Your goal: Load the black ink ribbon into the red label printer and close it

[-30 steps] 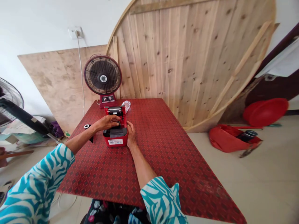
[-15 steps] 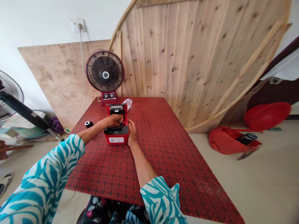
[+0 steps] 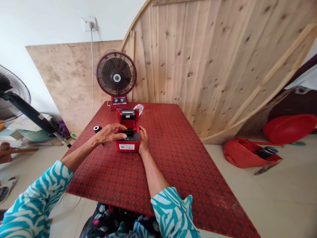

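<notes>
A small red and black label printer [image 3: 128, 146] stands on the table with its lid [image 3: 128, 114] raised, showing a roller bar inside. My left hand [image 3: 109, 133] reaches over the printer's left side, thumb and fingers apart at the opening, and nothing shows in its grasp. Along the right side of the printer my right hand [image 3: 143, 140] is wrapped, holding it; some of its fingertips are hidden behind the casing. A black roll with a white core [image 3: 97, 129] stands left of the printer, partly covered by my left hand.
Behind the printer are a dark red table fan [image 3: 116, 77] and a clear plastic bottle [image 3: 139, 108]. The patterned red table [image 3: 173, 158] meets a leaning wooden board [image 3: 188, 66]. A standing fan [image 3: 27, 109] is at left; a red bag [image 3: 239, 153] lies on the floor at right.
My left hand has drawn back leftward out of the printer's opening, and its fingers have spread. My right hand stays on the printer's side. The camera view has shifted slightly.
</notes>
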A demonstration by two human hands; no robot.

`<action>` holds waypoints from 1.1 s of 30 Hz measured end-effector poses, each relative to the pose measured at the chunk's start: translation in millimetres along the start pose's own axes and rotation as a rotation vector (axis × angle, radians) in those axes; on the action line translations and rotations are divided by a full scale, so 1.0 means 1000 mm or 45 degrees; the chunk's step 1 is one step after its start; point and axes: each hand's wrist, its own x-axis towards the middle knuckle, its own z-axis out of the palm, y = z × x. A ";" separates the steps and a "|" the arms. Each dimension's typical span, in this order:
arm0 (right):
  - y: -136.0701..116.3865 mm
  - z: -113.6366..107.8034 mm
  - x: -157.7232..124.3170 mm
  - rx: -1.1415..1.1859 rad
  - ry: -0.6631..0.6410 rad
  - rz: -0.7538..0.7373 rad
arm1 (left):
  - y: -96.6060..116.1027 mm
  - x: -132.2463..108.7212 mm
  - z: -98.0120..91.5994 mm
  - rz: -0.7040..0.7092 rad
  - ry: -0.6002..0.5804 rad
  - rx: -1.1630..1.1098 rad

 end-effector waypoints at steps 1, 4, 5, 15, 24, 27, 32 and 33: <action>-0.001 0.000 -0.001 0.012 0.005 0.009 | 0.002 -0.004 0.003 0.049 0.029 0.032; -0.003 0.001 -0.001 0.014 0.020 0.017 | 0.004 -0.003 0.017 0.171 0.167 0.139; -0.003 0.000 -0.001 0.006 0.027 0.021 | 0.002 0.000 0.022 0.200 0.207 0.174; 0.004 -0.003 0.003 -0.055 0.030 -0.014 | 0.005 0.007 0.027 0.366 0.400 0.485; -0.002 0.000 0.000 -0.044 0.028 0.016 | 0.009 -0.023 0.048 0.725 0.456 0.622; -0.003 -0.001 0.000 -0.048 0.019 0.013 | 0.005 -0.034 0.055 0.738 0.427 0.622; -0.004 -0.004 -0.003 -0.082 0.016 0.017 | 0.000 -0.045 0.067 0.744 0.535 0.624; -0.003 -0.005 -0.002 -0.093 0.021 0.024 | -0.001 -0.046 0.071 0.746 0.584 0.607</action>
